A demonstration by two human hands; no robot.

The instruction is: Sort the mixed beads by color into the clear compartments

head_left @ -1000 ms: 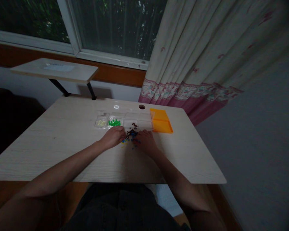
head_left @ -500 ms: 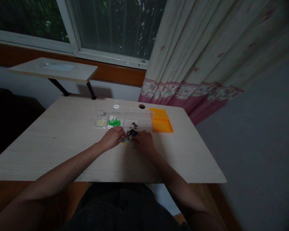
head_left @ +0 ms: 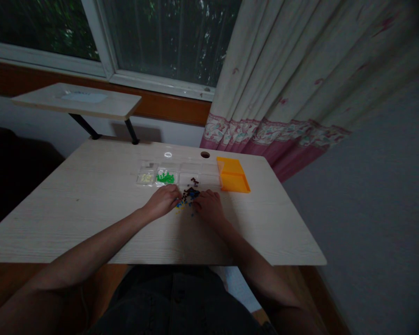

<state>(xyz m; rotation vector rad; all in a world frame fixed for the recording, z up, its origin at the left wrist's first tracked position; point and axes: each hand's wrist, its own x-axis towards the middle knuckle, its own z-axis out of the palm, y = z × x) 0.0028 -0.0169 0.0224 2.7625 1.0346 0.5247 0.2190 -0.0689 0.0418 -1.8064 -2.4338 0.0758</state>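
A loose pile of tiny dark brown, blue and yellow pieces (head_left: 191,193) lies on the table between my hands; they are too small to name. My left hand (head_left: 165,199) rests at the pile's left edge, its fingers curled together by some blue pieces. At the right edge is my right hand (head_left: 209,204), fingers bent down at the pieces. Whatever either hand pinches is hidden. Just beyond, a clear box with brown pieces (head_left: 194,181) stands open. Left of it, green pieces (head_left: 165,178) fill another clear box, and pale yellow pieces (head_left: 146,178) a third.
An open orange box (head_left: 234,176) stands right of the clear boxes. Behind them is a round hole (head_left: 205,154) in the table (head_left: 91,195). A raised shelf (head_left: 80,100) on black legs stands at the back left. A curtain (head_left: 258,93) hangs behind the right side.
Both hands stay almost in place, with only slight finger movement at the pile. The view has shifted very slightly.
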